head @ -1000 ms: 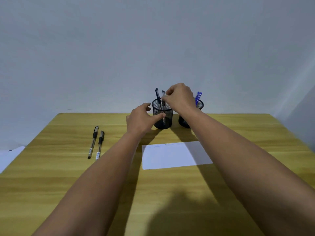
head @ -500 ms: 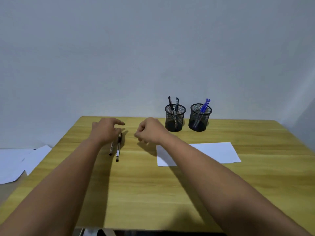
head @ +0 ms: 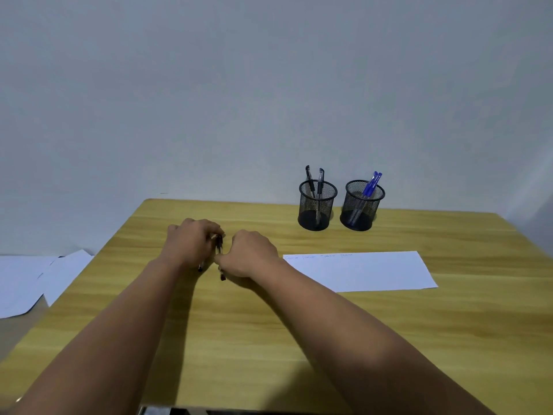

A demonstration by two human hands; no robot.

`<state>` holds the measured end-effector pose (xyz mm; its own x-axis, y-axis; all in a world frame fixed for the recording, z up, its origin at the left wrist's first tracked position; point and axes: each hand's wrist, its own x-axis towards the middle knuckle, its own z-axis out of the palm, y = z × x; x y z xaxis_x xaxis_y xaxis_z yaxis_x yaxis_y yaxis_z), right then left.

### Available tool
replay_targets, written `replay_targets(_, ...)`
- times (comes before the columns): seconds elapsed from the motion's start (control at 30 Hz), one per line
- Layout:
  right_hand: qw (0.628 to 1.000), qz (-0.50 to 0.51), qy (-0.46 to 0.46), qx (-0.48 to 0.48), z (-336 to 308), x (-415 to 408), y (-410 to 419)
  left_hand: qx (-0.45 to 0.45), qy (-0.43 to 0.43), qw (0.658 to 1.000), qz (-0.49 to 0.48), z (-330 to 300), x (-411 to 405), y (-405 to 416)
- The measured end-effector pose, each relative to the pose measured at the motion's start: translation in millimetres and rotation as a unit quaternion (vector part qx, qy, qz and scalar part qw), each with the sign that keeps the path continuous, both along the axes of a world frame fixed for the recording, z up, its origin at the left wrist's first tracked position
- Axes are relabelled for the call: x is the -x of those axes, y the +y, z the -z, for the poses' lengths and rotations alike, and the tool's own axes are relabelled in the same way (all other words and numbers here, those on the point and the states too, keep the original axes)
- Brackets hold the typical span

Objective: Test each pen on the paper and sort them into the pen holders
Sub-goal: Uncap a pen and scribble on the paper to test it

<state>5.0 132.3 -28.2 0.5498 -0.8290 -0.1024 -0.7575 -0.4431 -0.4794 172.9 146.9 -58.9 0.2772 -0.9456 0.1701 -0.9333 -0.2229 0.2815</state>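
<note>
Both hands' fingers point(head: 209, 235) curl around two pens point(head: 220, 245).

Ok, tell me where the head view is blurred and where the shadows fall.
Head view: both hands, left and right, and the pens between them are motion-smeared, so neither grip can be read; the pen holders look slightly soft; forearm shadows fall on the table toward the near edge; the table's edges bow from the wide-angle lens.
</note>
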Motion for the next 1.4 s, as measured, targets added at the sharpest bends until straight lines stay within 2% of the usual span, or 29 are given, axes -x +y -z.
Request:
replay_targets(0.1, 1.000, -0.002, 0.023, 0.010, 1, 0, 1, 0.014, -0.011, 1.000, 0.001, 2, -1, 0)
replay_targets(0.23, 0.999, 0.014, 0.031, 0.030, 0, 6, -6, 0.011, -0.076, 0.997, 0.013, 2, 1, 1)
replay_targets(0.3, 0.999, 0.043, -0.004, 0.019, -3, 14, -14, 0.013, -0.098, 0.995, 0.013, 1, 3, 2)
replay_targets(0.4, 0.985, 0.096, -0.135, -0.046, -9, 34, -30, 0.038, -0.103, 0.994, 0.011, -9, 10, 4)
replay_targets(0.47, 0.953, 0.121, -0.254, -0.114, -18, 52, -40, 0.071, -0.066, 0.995, 0.021, -20, 18, 3)
replay_targets(0.53, 0.895, 0.146, -0.373, -0.197, -33, 73, -42, 0.099, -0.012, 0.994, 0.053, -34, 31, 3)
replay_targets(0.6, 0.848, 0.175, -0.443, -0.234, -46, 91, -41, 0.118, 0.056, 0.986, 0.100, -50, 51, 5)
replay_targets(0.63, 0.833, 0.183, -0.463, -0.240, -50, 99, -42, 0.128, 0.088, 0.980, 0.124, -58, 63, 6)
replay_targets(0.73, 0.822, 0.182, -0.482, -0.244, -58, 116, -43, 0.147, 0.159, 0.961, 0.172, -84, 102, 11)
replay_targets(0.87, 0.787, 0.200, -0.534, -0.235, -75, 134, -39, 0.124, 0.203, 0.955, 0.175, -108, 137, 14)
replay_targets(0.97, 0.775, 0.221, -0.549, -0.222, -85, 139, -33, 0.084, 0.194, 0.964, 0.162, -115, 157, 15)
replay_targets(1.07, 0.770, 0.284, -0.535, -0.199, -86, 140, -38, 0.065, 0.190, 0.966, 0.165, -116, 181, 19)
replay_targets(1.17, 0.703, 0.392, -0.568, -0.171, -85, 172, -61, 0.018, 0.181, 0.968, 0.172, -97, 183, 27)
replay_targets(1.2, 0.693, 0.416, -0.568, -0.154, -86, 190, -68, 0.007, 0.174, 0.971, 0.163, -86, 176, 31)
replay_targets(1.27, 0.699, 0.432, -0.556, -0.125, -89, 222, -77, 0.003, 0.125, 0.985, 0.117, -64, 154, 36)
replay_targets(1.4, 0.724, 0.389, -0.554, -0.131, -78, 243, -73, -0.004, -0.047, 0.999, 0.001, -36, 120, 35)
